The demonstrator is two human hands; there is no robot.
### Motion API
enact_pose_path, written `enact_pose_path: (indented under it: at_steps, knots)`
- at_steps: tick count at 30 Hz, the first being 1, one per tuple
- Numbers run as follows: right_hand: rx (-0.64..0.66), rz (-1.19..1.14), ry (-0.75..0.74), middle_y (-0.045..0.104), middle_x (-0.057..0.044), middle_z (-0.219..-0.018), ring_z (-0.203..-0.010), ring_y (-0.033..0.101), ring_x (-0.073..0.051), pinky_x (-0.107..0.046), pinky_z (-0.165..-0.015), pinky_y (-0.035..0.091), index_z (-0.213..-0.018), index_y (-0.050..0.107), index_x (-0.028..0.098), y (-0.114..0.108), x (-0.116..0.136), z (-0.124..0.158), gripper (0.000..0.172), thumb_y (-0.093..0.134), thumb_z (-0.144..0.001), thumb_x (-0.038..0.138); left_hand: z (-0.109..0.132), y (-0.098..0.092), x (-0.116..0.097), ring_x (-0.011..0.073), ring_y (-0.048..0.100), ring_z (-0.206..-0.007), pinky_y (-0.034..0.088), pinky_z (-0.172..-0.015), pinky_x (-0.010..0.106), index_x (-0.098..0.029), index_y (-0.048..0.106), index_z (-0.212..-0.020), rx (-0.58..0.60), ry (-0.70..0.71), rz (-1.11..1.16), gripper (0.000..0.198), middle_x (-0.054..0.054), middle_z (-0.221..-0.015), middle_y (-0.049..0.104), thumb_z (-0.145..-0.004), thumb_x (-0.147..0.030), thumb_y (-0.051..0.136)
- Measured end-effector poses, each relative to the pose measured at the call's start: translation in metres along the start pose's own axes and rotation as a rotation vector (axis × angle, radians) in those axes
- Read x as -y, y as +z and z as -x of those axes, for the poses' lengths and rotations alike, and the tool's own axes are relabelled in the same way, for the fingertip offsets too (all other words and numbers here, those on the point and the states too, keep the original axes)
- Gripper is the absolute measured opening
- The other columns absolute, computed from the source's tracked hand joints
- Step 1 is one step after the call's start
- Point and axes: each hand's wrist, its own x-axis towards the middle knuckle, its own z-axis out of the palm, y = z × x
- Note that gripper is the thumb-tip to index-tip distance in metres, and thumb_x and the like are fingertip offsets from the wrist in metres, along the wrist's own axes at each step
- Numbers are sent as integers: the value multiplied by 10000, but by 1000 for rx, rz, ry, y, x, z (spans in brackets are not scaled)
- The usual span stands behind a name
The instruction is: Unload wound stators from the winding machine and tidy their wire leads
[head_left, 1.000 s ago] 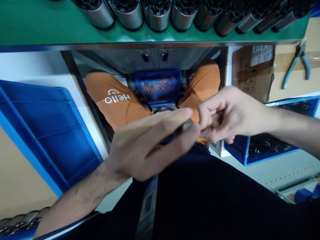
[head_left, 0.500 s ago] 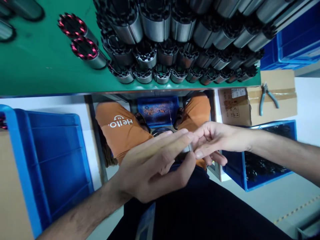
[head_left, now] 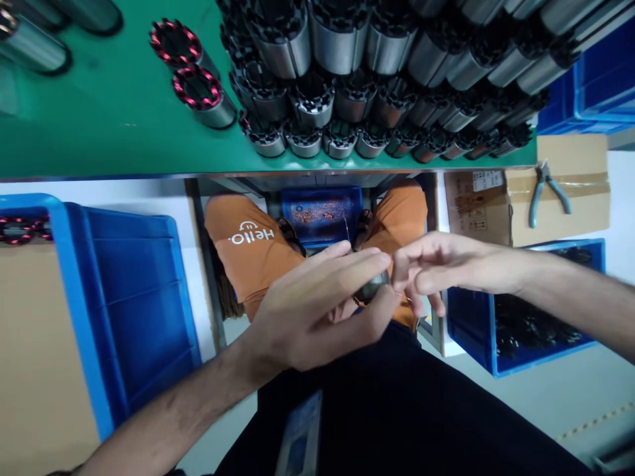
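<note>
My left hand (head_left: 322,304) is curled around a grey metal stator (head_left: 376,285), which it mostly hides. Close by at its right end, my right hand (head_left: 436,271) has its thumb and fingers pinched together. A thin copper wire (head_left: 403,295) runs from the stator to those fingertips. Both hands are over my lap, below the bench edge. On the green bench stand two stators with red windings (head_left: 203,96), upright and side by side. Several rows of bare stators (head_left: 340,139) with black toothed ends fill the bench to their right.
Blue crates stand left (head_left: 133,304) and right (head_left: 496,337), the right one holding dark parts. Pliers (head_left: 546,192) lie on a cardboard box (head_left: 585,218). Under the bench, a blue tray (head_left: 322,192) holds copper scraps. The bench edge (head_left: 297,173) runs just beyond my hands.
The view has shifted slightly left. My right hand has drawn a little away from the stator, its fingers curled tighter, and the copper wire between the hands now shows.
</note>
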Motion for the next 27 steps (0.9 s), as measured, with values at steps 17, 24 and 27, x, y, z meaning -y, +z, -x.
enact_pose_path:
  at_steps: [17, 24, 27]
  knots:
    - [-144, 111, -50, 767, -45, -870, -672, 693, -125, -211, -518, 522, -916, 787, 187, 3, 4, 1, 487, 844, -951, 670, 1, 2, -2, 198, 834, -1116, 653, -1196, 444, -309, 750, -1135, -34, -105, 55, 184, -27, -1263, 833, -1019, -172, 793]
    - [-313, 607, -357, 662, 44, -626, -484, 521, -68, -205, -504, 446, -721, 699, 219, 28, -1, -11, 337, 824, -995, 371, 2, 5, 1, 214, 841, -927, 635, -1212, 556, -377, 768, -1108, 101, -204, 85, 180, -74, -1058, 821, -978, -260, 812]
    - [-497, 1067, -583, 665, 59, -637, -545, 568, -72, -212, -576, 449, -769, 703, 239, 32, 2, 8, 270, 740, -1036, 242, 9, 3, -4, 203, 818, -875, 539, -1303, 599, -308, 725, -1157, 56, -280, 6, 230, -47, -1027, 827, -953, -307, 830]
